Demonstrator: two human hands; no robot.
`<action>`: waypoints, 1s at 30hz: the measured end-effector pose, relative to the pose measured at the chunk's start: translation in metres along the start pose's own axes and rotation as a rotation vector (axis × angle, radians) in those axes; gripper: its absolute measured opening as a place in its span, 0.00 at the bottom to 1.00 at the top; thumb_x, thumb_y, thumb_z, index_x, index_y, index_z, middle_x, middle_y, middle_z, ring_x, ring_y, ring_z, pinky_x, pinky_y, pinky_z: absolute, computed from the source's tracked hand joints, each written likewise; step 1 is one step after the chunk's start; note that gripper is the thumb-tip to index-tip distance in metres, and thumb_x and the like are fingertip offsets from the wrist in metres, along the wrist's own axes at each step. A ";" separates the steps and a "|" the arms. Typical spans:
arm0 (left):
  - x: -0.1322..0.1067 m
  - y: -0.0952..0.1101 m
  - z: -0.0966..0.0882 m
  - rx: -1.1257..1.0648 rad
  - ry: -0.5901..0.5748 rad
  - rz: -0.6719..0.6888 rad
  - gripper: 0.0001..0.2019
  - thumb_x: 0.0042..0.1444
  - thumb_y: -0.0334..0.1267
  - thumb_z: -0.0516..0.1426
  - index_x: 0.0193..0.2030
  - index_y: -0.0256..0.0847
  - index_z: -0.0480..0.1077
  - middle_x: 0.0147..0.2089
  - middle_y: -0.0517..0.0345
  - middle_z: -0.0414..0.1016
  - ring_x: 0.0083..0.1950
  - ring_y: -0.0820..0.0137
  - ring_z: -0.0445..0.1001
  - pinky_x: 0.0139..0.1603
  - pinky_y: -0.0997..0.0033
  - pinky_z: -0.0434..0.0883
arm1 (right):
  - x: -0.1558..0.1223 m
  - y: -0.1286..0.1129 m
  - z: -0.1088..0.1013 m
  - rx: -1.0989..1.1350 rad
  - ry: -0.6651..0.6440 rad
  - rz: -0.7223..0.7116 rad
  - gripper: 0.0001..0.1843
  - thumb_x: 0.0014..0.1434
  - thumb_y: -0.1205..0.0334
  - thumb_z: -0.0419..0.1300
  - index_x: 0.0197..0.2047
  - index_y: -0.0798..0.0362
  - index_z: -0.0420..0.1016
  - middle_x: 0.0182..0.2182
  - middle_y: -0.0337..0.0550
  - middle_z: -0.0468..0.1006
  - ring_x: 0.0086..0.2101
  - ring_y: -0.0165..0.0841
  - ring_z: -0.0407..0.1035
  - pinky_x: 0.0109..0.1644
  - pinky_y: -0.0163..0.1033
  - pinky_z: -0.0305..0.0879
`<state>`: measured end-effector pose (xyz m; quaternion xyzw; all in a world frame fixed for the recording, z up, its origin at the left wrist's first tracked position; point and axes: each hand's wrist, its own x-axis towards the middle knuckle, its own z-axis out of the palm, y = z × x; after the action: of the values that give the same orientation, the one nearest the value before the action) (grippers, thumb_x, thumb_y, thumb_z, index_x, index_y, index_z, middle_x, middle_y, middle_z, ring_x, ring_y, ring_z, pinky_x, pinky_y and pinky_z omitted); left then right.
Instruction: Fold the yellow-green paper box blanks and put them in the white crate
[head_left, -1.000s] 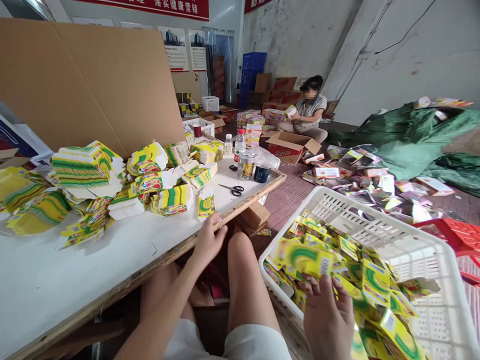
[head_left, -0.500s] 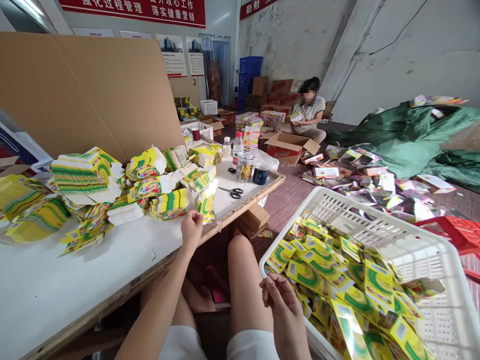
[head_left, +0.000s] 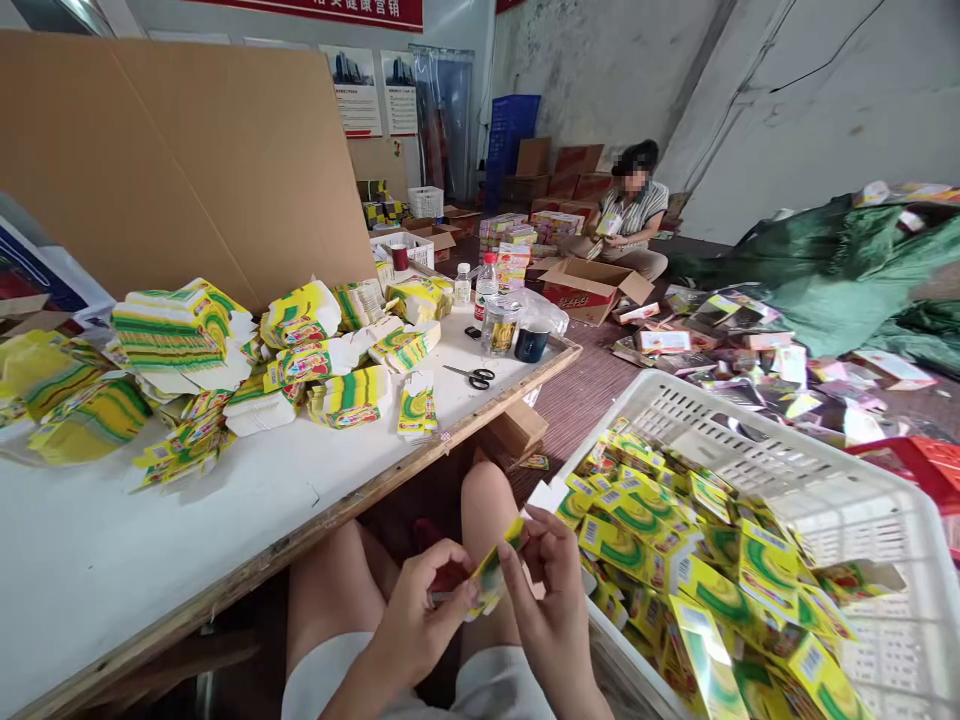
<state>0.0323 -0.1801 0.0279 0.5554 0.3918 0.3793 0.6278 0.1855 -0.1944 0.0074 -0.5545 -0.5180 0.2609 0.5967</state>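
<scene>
Above my lap, a small yellow-and-green carton [head_left: 491,572] with white flaps is held between both hands. My left hand [head_left: 429,605] pinches its lower end, and my right hand [head_left: 551,570] grips the upper end near a raised flap. Fingers cover part of the carton. On the white table [head_left: 247,520] to the left lie stacks of flat yellow-and-green cartons [head_left: 176,335], with a small pile of cartons [head_left: 417,405] near the edge. At my right, a white plastic basket [head_left: 877,490] holds many yellow cartons [head_left: 675,560].
Black scissors [head_left: 476,377], a dark mug [head_left: 531,344], a clear jar [head_left: 500,328] and bottles [head_left: 486,285] stand on the table. A large cardboard sheet [head_left: 202,160] rises behind. A co-worker [head_left: 634,215] sits on the floor beside an open box [head_left: 585,292]. Loose boxes [head_left: 712,330] litter the floor.
My left hand has come from the table's edge to my lap with a carton. My right hand has moved in to grip it too. The view has shifted slightly.
</scene>
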 end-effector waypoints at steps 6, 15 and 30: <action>0.000 0.000 0.015 -0.505 -0.219 -0.119 0.24 0.56 0.52 0.64 0.55 0.41 0.77 0.50 0.45 0.81 0.54 0.55 0.78 0.60 0.56 0.69 | -0.014 -0.008 0.007 0.168 -0.016 0.092 0.13 0.65 0.53 0.61 0.49 0.46 0.67 0.32 0.38 0.72 0.30 0.32 0.69 0.34 0.35 0.70; 0.001 -0.016 0.007 -0.408 0.075 -0.074 0.21 0.58 0.51 0.63 0.51 0.37 0.77 0.42 0.47 0.83 0.46 0.57 0.80 0.49 0.62 0.74 | -0.014 0.001 0.003 0.155 -0.110 0.253 0.18 0.63 0.48 0.61 0.48 0.52 0.75 0.36 0.46 0.79 0.31 0.35 0.71 0.34 0.37 0.71; 0.005 -0.021 0.003 0.100 0.313 -0.017 0.17 0.60 0.52 0.59 0.34 0.38 0.73 0.33 0.51 0.81 0.33 0.64 0.77 0.33 0.72 0.73 | -0.017 0.009 0.007 0.024 -0.191 0.143 0.18 0.63 0.49 0.60 0.28 0.52 0.70 0.22 0.38 0.70 0.23 0.32 0.64 0.26 0.34 0.62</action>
<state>0.0375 -0.1789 0.0070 0.5166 0.5078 0.4358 0.5342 0.1756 -0.2042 -0.0077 -0.5556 -0.5284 0.3608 0.5309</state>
